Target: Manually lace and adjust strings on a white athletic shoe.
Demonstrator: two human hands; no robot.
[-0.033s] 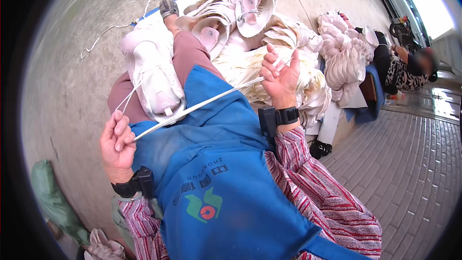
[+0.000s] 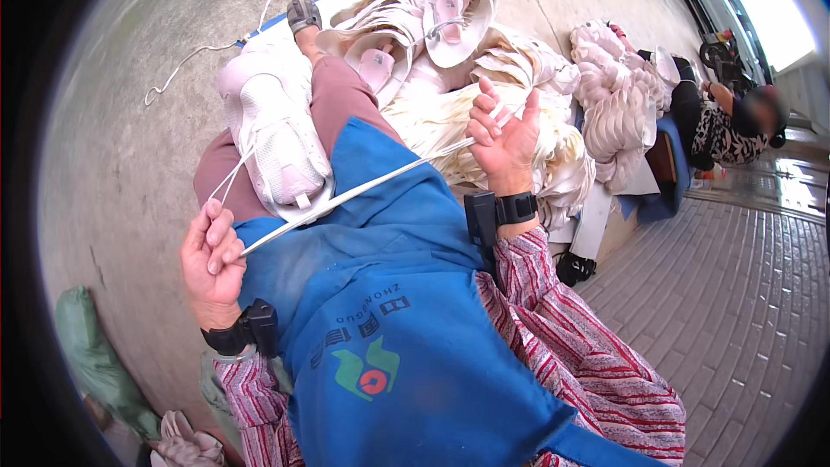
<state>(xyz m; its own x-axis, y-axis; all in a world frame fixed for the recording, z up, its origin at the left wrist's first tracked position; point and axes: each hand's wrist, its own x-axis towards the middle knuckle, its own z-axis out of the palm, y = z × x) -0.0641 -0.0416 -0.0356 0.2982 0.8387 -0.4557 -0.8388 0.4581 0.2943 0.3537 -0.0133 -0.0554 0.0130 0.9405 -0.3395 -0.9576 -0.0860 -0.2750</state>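
Observation:
Between my two hands a bundle of white shoelaces (image 2: pixel 363 188) is stretched taut across my lap. My left hand (image 2: pixel 212 255) pinches its lower left end, and thin strands also run from these fingers up to a white shoe upper (image 2: pixel 281 134). That upper lies along my left thigh, its knit surface facing up. Curled fingers of my right hand (image 2: pixel 506 138) grip the other end of the laces, with the thumb raised. The blue apron (image 2: pixel 380 233) covers my lap beneath the laces.
Stacks of pale shoe uppers (image 2: pixel 380 26) and a heap of cream laces or strips (image 2: pixel 424 112) lie beyond my knees. More uppers (image 2: pixel 618 104) are piled at right, near another person (image 2: pixel 735 125). A green sack (image 2: pixel 99 355) stands at lower left. A loose lace (image 2: pixel 186 59) trails on the floor.

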